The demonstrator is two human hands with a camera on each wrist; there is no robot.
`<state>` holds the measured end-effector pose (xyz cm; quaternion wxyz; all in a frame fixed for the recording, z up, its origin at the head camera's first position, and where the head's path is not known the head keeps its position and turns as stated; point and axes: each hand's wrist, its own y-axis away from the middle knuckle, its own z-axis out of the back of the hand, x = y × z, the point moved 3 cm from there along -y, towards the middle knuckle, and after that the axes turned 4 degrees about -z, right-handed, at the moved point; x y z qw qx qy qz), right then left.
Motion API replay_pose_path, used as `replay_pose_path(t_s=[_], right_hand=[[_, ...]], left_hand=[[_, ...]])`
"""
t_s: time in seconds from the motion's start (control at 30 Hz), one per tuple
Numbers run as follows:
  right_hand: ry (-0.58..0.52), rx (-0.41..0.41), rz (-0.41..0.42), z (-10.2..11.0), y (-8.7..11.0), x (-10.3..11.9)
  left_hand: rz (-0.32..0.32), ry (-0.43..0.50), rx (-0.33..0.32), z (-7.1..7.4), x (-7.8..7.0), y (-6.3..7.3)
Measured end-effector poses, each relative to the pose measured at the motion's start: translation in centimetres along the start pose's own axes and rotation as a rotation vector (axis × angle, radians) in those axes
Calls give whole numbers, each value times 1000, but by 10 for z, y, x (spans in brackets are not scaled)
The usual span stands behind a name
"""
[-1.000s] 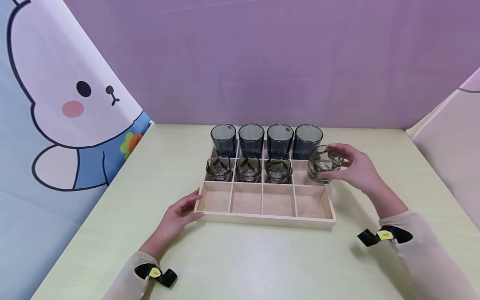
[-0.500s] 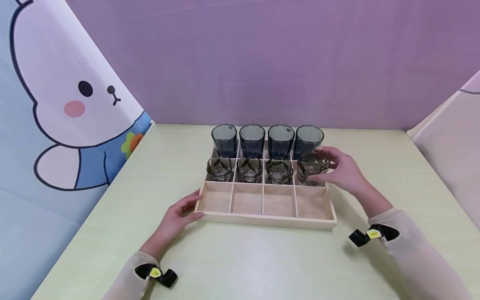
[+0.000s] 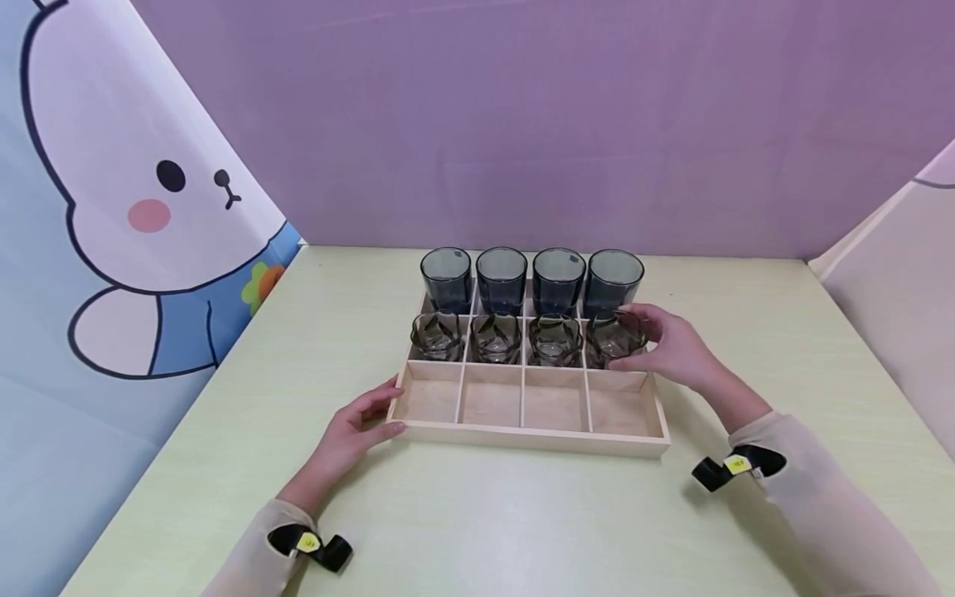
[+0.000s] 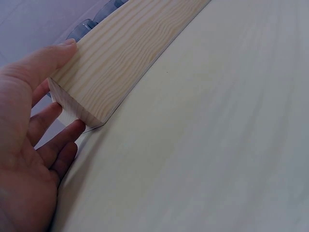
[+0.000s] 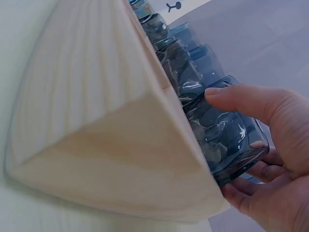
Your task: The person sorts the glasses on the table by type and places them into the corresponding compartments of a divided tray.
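Observation:
My right hand [image 3: 681,351] holds a small smoky glass [image 3: 613,338] with a wavy rim, thumb on the near side and fingers on the far side. The glass sits in the rightmost middle-row compartment of a wooden divided tray [image 3: 522,436]. To its left, similar small glasses [image 3: 496,338] fill the rest of that row. My left hand [image 3: 351,429] grips the tray's front left corner; in the left wrist view the thumb presses the front wall [image 4: 120,53] and the fingertips touch the side wall. The right wrist view shows the held glass [image 5: 219,135] beyond the tray wall.
Several tall blue-grey glasses [image 3: 501,282] stand in the tray's back row. The front-row compartments [image 3: 491,396] show bare wood. A pale table [image 3: 522,522] carries the tray, and a purple backdrop [image 3: 567,124] rises behind it.
My right hand has moved left and down with the small glass, from over the tray's right edge into the rightmost middle compartment. The left hand has stayed at the tray corner.

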<state>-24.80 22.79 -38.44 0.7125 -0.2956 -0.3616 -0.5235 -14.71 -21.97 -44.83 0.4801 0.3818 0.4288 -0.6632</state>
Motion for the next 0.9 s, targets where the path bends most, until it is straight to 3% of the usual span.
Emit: replay_pose_path(t_s=[0.23,0.43,0.67,0.9], right_hand=[[59,66,0,-2,-3,-8],[39,107,4,-1,-5,-10],[-3,96,-12,-3,-3,-16],[-78,56,62,-5,6,-22]], left_hand=[[5,-2,1,0,-1,0],[1,2,3,1,-1,-1],[13,5,5,1,2,-1],[15,-3,3,0,1,0]])
